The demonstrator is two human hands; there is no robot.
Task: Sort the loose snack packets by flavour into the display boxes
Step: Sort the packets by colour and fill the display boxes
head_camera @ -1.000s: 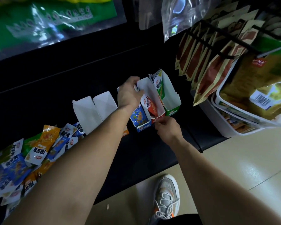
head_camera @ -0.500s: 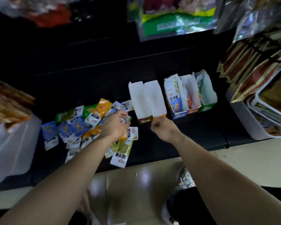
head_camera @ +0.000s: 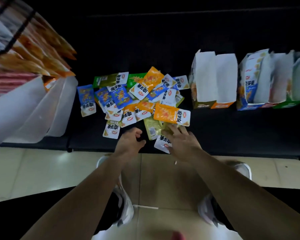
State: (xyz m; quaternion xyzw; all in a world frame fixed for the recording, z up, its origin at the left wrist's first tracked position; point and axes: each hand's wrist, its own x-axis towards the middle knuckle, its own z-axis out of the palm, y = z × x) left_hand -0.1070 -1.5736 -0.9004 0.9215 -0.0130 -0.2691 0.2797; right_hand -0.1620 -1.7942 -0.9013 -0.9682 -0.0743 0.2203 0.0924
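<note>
The step in hand looks like choosing the next packet from the heap of loose foil snack packets [head_camera: 137, 97] in blue, orange, green and olive-gold, which lies spread on the black worktop [head_camera: 232, 130] near its front edge. The right hand [head_camera: 183, 144] lies with fingers straight and spread on an olive-gold foil packet [head_camera: 164, 126] at the near side of the heap, just below a large orange foil packet [head_camera: 171, 114]; it presses rather than grips. The left hand [head_camera: 131, 142] hovers beside it over the worktop edge, fingers loosely curled, with nothing seen in it. To the right, apart from the heap, stand the white-lined cardboard display boxes: an olive-fronted and orange-fronted pair [head_camera: 215, 84], and beyond them a blue, red and green group [head_camera: 270, 80], the blue one already holding packets upright. The next move probably calls for pinching the olive-gold packet free of its overlapping, slick neighbours and carrying it rightward to the olive-fronted box.
</note>
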